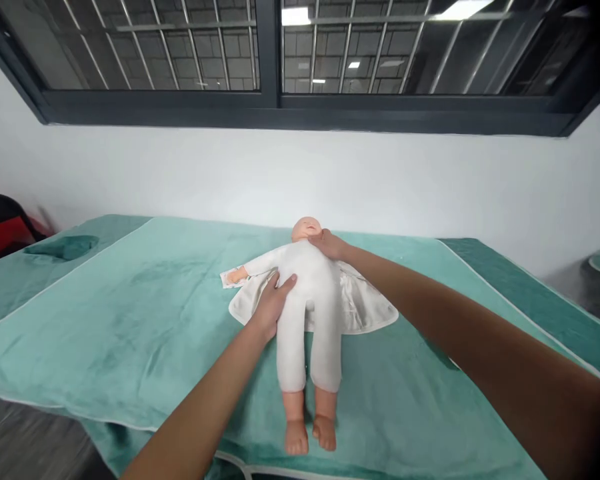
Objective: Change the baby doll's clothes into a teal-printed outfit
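A baby doll (307, 273) with a white cloth body lies on its back, head away from me and bare feet towards me. Around its side at the waist, my left hand (271, 304) is closed, thumb on the belly and fingers partly hidden. At the neck and shoulder, on the right of the picture, my right hand (331, 245) grips the doll, its fingertips near the chin. Beneath the doll a white baby jacket (367, 308) lies spread open. One sleeve (267, 260) covers the doll's arm on the left, whose hand shows at the cuff. My right forearm hides the other arm.
The doll rests on a bed with a light teal plush cover (130, 320) and darker side borders. A white wall (190, 173) stands behind it, below a dark-framed window (270, 110) with bars. A red and black object (3, 230) is at the far left.
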A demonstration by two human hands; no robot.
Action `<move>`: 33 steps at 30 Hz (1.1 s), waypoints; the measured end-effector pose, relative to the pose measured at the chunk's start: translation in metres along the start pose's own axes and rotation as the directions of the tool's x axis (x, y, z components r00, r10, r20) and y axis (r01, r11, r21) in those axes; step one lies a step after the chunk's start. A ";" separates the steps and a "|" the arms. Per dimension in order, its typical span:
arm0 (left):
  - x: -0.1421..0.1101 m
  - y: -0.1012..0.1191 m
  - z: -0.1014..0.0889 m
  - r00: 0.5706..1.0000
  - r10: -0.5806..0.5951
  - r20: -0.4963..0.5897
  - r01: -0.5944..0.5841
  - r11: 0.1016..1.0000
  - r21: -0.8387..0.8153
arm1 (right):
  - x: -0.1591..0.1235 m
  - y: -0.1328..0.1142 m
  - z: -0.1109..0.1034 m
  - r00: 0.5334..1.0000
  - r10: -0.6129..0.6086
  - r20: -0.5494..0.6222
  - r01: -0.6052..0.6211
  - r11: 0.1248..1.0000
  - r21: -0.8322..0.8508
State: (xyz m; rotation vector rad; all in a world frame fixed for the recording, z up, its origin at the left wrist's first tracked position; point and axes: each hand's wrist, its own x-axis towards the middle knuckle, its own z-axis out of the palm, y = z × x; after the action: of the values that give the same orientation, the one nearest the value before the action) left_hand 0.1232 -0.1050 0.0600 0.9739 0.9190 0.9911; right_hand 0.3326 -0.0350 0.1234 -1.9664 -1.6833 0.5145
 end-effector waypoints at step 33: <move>0.104 -0.011 -0.084 0.835 0.544 -0.084 -0.022 0.185 0.982 | 0.032 -0.034 0.052 0.805 -0.479 0.350 0.568 0.793 -0.220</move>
State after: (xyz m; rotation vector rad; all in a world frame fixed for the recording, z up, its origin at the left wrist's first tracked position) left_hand 0.0766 0.0098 0.0077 2.1557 1.9085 0.9020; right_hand 0.2806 0.0066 0.1025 -1.5410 -2.5203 0.3274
